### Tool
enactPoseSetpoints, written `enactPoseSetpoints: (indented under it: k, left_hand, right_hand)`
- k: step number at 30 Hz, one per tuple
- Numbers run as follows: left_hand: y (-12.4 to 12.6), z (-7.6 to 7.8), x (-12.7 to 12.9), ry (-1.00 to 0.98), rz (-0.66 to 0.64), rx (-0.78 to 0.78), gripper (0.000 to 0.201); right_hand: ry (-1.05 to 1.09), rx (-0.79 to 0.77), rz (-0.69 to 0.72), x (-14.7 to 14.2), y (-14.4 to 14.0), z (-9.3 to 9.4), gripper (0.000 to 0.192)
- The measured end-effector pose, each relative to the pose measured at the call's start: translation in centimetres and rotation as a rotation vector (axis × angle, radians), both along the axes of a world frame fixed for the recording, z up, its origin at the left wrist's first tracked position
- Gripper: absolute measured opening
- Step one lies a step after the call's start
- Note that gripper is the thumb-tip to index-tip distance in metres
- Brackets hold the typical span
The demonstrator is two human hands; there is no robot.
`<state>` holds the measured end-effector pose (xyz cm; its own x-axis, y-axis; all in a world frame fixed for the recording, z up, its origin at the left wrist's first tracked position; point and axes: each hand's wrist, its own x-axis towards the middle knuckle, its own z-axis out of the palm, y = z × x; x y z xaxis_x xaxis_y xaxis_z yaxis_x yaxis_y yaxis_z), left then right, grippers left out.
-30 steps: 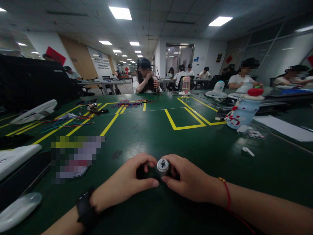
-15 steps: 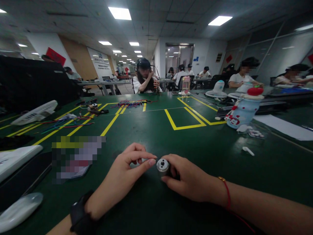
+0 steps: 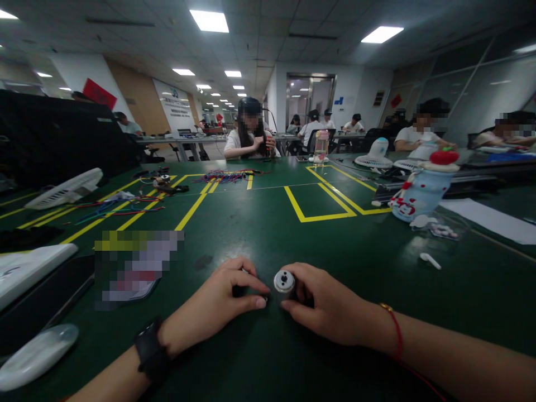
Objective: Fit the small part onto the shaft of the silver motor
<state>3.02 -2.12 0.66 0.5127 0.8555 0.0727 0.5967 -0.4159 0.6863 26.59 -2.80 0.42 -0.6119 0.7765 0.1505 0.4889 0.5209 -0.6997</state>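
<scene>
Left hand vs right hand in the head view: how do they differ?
Hold: the right hand grips a metal cylinder by its side; the left hand sits just apart from it, with something too small to identify at the thumb tip.
Wrist: the left hand's wears a black watch, the right hand's a red cord.
Shared: both bare, fingers curved, above the green table.
</scene>
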Motion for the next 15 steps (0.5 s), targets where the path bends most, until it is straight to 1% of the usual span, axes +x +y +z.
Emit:
enactPoseSetpoints:
  k: [2, 5, 9, 15]
  left_hand:
    - [0.1, 0.5, -0.2, -0.015, 0.019, -0.019, 0.017]
    - [0.6, 0.8, -0.8, -0.019, 0.078, 0.003, 0.022]
    - [1.8, 0.4, -2.2, 0.021, 0.141, 0.050, 0.027]
    - [2.7, -0.1, -3.6, 0.080, 0.174, 0.090, 0.026]
  right_hand:
    - [-0.002, 0.001, 0.001, 0.0, 0.0, 0.1, 0.029]
    - [-0.010, 0.004, 0.000, 0.0, 0.0, 0.2, 0.029]
    - [-0.004, -0.019, 0.000, 0.2, 0.0, 0.2, 0.030]
    - [0.007, -0.020, 0.007, 0.3, 0.1, 0.1, 0.029]
